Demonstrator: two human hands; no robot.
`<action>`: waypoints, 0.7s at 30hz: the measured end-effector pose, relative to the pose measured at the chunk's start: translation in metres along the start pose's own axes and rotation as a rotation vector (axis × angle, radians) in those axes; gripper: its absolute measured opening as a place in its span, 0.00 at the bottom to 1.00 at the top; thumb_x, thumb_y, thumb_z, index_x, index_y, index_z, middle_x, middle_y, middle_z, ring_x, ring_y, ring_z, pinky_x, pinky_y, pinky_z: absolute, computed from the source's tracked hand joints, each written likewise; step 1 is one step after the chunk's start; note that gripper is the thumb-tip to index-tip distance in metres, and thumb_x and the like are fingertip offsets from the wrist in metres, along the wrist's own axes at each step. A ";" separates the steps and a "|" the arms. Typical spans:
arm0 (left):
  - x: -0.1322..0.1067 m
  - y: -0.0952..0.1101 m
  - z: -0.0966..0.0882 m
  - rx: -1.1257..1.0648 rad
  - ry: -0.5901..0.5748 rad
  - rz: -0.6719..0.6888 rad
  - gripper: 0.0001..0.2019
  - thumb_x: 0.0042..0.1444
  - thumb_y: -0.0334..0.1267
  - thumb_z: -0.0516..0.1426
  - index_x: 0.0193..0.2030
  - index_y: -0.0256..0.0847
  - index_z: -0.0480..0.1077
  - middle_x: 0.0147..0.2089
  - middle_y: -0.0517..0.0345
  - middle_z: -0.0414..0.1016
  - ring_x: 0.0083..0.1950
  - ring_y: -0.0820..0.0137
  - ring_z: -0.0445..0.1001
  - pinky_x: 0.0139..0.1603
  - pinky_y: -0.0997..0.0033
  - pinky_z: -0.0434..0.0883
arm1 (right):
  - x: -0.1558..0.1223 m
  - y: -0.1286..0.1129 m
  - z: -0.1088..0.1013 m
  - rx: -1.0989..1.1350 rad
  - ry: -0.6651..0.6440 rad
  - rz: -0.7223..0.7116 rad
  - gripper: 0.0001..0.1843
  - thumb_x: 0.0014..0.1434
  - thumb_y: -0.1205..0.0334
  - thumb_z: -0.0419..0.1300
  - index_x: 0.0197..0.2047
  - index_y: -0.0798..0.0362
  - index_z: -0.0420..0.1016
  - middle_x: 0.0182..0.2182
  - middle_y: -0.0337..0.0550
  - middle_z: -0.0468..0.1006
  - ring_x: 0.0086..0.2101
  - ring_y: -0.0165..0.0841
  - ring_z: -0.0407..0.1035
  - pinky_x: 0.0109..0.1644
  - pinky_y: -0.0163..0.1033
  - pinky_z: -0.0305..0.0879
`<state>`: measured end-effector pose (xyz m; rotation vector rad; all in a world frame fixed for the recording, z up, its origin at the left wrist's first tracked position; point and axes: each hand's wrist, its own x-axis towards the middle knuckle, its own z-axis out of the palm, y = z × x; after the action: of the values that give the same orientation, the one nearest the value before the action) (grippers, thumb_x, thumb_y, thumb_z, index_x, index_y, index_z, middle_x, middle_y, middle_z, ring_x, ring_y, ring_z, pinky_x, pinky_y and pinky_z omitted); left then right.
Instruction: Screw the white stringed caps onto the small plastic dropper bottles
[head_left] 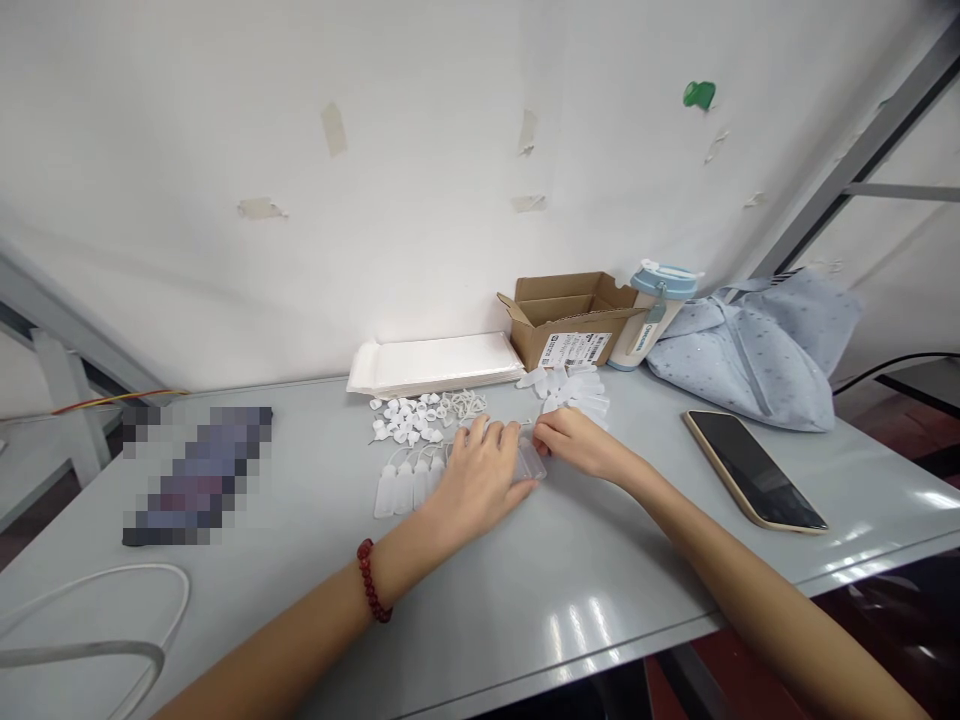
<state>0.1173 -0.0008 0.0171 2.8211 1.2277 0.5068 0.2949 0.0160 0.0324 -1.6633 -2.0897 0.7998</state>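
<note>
A row of flat translucent plastic pieces with thin white cord loops (405, 487) lies on the table, partly hidden by my left hand (480, 475). That hand rests over the row with its fingers stretched out and its thumb along the near side. At the row's right end, my right hand (571, 440) is closed in a pinch beside the last clear pieces (531, 460). What its fingertips hold is too small to make out. Small white caps (406, 420) and a heap of white cords (463, 404) lie behind the row. More loose translucent pieces (574, 387) are piled beyond my right hand.
Along the wall stand a white padded packet (442, 362), an open cardboard box (570, 320) and a blue-lidded cup (651, 315). A light blue bag (757, 350) and a phone (754, 470) are at right. At left lie a blurred-out object (199, 480) and a white cable (169, 625).
</note>
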 end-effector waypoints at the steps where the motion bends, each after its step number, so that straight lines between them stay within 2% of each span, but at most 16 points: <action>1: 0.000 -0.001 0.000 -0.003 0.000 0.001 0.23 0.54 0.48 0.58 0.52 0.36 0.60 0.49 0.44 0.70 0.56 0.49 0.61 0.49 0.51 0.63 | 0.000 0.000 0.000 0.000 0.000 0.001 0.16 0.54 0.66 0.46 0.18 0.55 0.66 0.20 0.41 0.74 0.24 0.30 0.65 0.29 0.35 0.55; 4: 0.000 -0.003 -0.002 -0.020 -0.021 0.007 0.25 0.54 0.49 0.58 0.53 0.37 0.60 0.49 0.44 0.71 0.56 0.49 0.61 0.49 0.51 0.63 | 0.000 -0.001 0.000 0.006 0.004 0.006 0.16 0.54 0.65 0.47 0.18 0.55 0.66 0.20 0.41 0.73 0.24 0.30 0.64 0.29 0.35 0.55; 9: 0.006 -0.016 -0.016 -0.042 -0.077 -0.002 0.33 0.51 0.56 0.58 0.56 0.35 0.58 0.53 0.40 0.69 0.59 0.46 0.59 0.52 0.48 0.61 | 0.000 -0.002 -0.002 0.026 0.017 0.024 0.15 0.54 0.65 0.47 0.18 0.55 0.65 0.19 0.40 0.72 0.23 0.30 0.64 0.28 0.34 0.56; 15: 0.018 -0.046 -0.033 -0.137 -0.002 -0.184 0.22 0.60 0.52 0.49 0.53 0.37 0.63 0.50 0.43 0.72 0.55 0.51 0.64 0.49 0.52 0.64 | -0.002 -0.003 -0.003 0.106 -0.003 0.061 0.14 0.53 0.66 0.46 0.19 0.55 0.64 0.18 0.41 0.71 0.19 0.29 0.66 0.23 0.34 0.57; 21: 0.020 -0.060 -0.037 -0.168 0.056 -0.313 0.19 0.60 0.48 0.48 0.52 0.36 0.64 0.46 0.46 0.74 0.51 0.54 0.68 0.44 0.57 0.67 | -0.003 -0.005 -0.003 0.189 -0.022 0.087 0.11 0.52 0.67 0.47 0.20 0.55 0.63 0.21 0.42 0.73 0.18 0.30 0.69 0.20 0.33 0.59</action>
<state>0.0765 0.0511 0.0487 2.4313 1.5211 0.6390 0.2933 0.0131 0.0377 -1.6582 -1.9013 1.0137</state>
